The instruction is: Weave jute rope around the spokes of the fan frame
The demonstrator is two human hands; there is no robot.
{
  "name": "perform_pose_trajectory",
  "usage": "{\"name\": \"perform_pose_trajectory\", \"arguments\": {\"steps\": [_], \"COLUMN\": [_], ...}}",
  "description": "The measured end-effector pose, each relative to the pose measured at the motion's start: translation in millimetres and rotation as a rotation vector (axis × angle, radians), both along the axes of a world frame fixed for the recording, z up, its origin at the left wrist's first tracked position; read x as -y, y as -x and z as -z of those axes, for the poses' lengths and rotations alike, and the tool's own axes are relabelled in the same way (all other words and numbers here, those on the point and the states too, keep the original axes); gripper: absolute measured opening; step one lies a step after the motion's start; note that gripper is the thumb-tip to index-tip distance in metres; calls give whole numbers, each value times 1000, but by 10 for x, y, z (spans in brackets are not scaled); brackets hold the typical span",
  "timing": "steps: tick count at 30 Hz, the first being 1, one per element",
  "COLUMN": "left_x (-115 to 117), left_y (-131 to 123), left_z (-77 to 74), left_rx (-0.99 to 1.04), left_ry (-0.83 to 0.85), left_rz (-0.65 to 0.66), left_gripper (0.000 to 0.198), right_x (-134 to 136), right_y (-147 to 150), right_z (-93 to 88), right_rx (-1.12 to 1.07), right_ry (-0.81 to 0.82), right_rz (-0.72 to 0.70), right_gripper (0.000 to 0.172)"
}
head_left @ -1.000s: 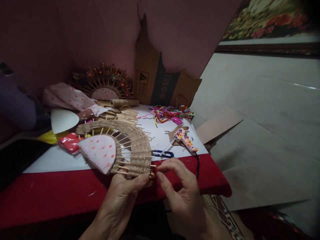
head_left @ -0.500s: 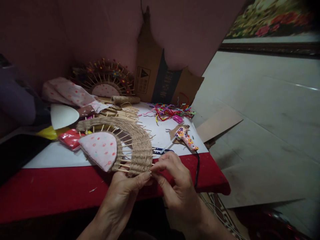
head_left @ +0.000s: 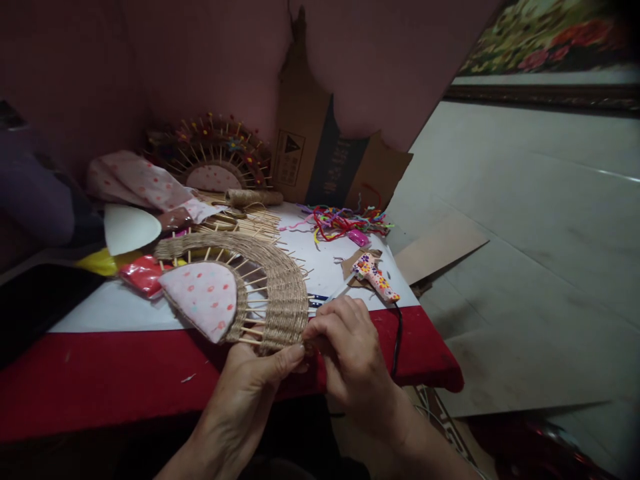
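Note:
A half-round woven fan of twine and thin sticks, with a pink dotted cloth centre, is tilted over the table's front edge. My left hand is closed on its lower right end, thumb on top of the weave and fingers underneath. At the outer rim beside that thumb, my right hand pinches with thumb and index finger close together. Whatever lies between those fingertips is too small to make out, perhaps twine or a stick end. Stick tips poke out past the woven band.
A flower-patterned glue gun lies on cardboard to the right, its black cord over the red cloth. Behind are colourful pipe cleaners, a twine roll, a second decorated fan, and a cardboard box piece.
My right hand's fingers have curled in and turned downward at the fan's rim. My left hand keeps its hold, and the whole view has shifted slightly.

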State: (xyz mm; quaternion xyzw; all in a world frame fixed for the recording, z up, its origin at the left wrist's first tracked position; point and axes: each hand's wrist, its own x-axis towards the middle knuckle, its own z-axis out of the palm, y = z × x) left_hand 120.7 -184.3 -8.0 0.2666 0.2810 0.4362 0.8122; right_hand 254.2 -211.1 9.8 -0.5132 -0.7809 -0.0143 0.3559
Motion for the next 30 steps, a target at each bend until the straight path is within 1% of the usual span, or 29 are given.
{"name": "perform_pose_trajectory", "arguments": {"steps": [4, 8, 13, 19, 26, 30], "left_x": [-1, 1, -1, 7, 16, 12], "left_y": [-13, -32, -48, -45, -54, -55], "left_z": [-13, 11, 16, 12, 33, 37], "left_rx": [-11, -16, 5, 10, 6, 21], "left_ry": [17, -5, 22, 1, 5, 7], "left_rz": [-8, -29, -24, -56, -93, -125], "left_gripper": [35, 29, 25, 34, 30, 32], "right_x": [-3, -22, -35, -31, -1, 78], "right_y": [12, 24, 40, 59, 74, 69], "right_z": [-9, -16, -14, -3, 34, 40], "right_rx": [64, 101, 123, 134, 79, -20], "right_ry": [-38, -49, -68, -90, -97, -117], "right_rz": [39, 67, 78, 100, 110, 146], "right_gripper": [15, 15, 12, 12, 12, 18]}}
